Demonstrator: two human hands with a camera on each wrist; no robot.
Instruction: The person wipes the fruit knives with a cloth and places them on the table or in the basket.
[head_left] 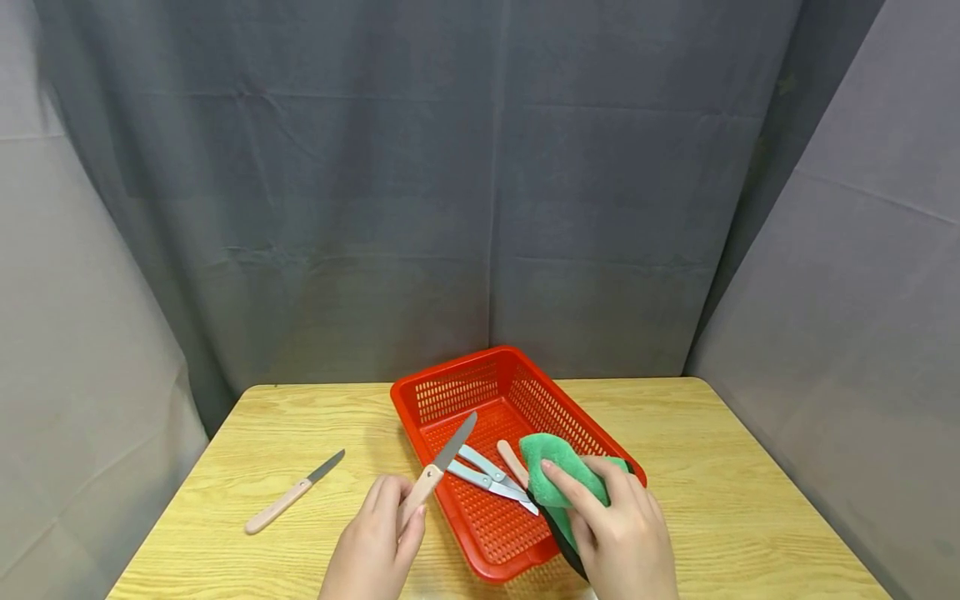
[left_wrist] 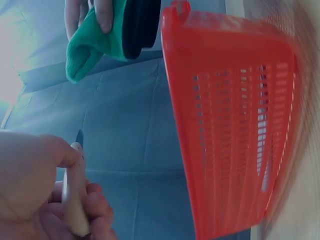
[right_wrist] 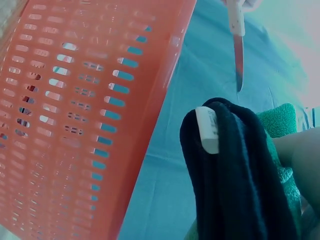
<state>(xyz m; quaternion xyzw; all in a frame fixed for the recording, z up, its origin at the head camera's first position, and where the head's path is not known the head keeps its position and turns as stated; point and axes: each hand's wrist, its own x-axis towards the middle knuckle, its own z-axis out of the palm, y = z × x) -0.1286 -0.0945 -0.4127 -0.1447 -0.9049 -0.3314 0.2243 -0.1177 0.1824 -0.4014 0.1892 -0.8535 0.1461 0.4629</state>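
Observation:
My left hand [head_left: 375,533] grips a knife [head_left: 452,444] by its pale wooden handle, blade tilted up and away over the left rim of the red basket [head_left: 465,546]. In the left wrist view the fingers wrap round that handle [left_wrist: 75,195]. My right hand [head_left: 618,521] holds a folded green cloth [head_left: 551,462] with a dark edge over the basket's right side. The right wrist view shows the cloth's black border [right_wrist: 240,170] and a white tag [right_wrist: 207,130]. The held knife's blade [right_wrist: 239,60] is apart from the cloth.
Inside the basket lie scissors [head_left: 480,479] with light blue handles and a pale wooden handle [head_left: 512,461], partly hidden by the cloth. Another wooden-handled knife [head_left: 292,493] lies on the table [head_left: 187,550] at left. Grey curtains [head_left: 375,208] enclose the back and sides.

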